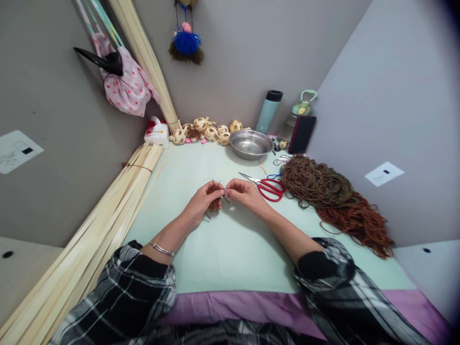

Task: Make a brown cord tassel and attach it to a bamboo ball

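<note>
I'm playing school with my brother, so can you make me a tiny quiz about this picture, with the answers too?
1. Pick one: what is the left hand holding?
A) a metal bowl
B) a fuzzy brown bundle
C) a phone
2. True or false: the scissors are inside the metal bowl.
3. Fill in the blank: a silvery ____ goes around the left wrist.

Key:
1. B
2. False. The red-handled scissors lie on the pale green tabletop.
3. bracelet
</note>
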`<action>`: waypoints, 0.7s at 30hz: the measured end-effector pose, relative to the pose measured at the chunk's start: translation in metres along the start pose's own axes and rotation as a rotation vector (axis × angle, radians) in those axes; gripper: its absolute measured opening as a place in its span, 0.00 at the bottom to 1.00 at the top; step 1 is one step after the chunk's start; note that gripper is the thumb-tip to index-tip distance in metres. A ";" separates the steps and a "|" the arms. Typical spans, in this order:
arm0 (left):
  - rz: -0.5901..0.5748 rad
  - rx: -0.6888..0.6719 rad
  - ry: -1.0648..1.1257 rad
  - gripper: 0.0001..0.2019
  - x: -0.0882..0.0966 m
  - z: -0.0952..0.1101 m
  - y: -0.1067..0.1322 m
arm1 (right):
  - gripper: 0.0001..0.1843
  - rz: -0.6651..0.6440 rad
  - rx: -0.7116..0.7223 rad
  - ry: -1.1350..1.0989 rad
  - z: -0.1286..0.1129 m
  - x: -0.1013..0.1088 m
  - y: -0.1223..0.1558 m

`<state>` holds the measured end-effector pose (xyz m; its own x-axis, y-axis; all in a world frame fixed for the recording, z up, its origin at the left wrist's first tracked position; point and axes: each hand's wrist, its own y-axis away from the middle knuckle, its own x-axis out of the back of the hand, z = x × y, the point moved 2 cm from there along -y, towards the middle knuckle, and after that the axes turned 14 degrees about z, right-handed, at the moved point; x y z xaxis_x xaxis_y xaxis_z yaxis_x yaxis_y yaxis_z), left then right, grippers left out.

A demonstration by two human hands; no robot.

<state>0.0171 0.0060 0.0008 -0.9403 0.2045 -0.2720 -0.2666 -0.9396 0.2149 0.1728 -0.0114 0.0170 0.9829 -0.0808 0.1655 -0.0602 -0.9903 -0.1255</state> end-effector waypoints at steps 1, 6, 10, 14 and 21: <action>-0.003 -0.005 -0.007 0.13 0.000 0.000 0.000 | 0.07 -0.001 -0.005 0.005 0.000 0.000 0.000; -0.005 0.004 -0.076 0.11 0.000 -0.002 -0.001 | 0.08 -0.003 -0.029 0.021 0.001 -0.001 0.001; 0.013 0.044 -0.079 0.09 0.000 -0.002 -0.001 | 0.08 -0.022 -0.043 -0.008 -0.001 -0.002 0.002; 0.035 0.080 -0.024 0.10 0.002 0.000 -0.001 | 0.07 -0.029 -0.059 -0.006 -0.003 -0.002 0.003; 0.028 0.084 0.031 0.11 0.003 0.001 -0.001 | 0.08 -0.006 -0.046 -0.052 0.002 -0.001 0.000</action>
<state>0.0143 0.0077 0.0008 -0.9410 0.1689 -0.2931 -0.2584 -0.9182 0.3003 0.1718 -0.0111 0.0144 0.9910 -0.0697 0.1146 -0.0609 -0.9950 -0.0792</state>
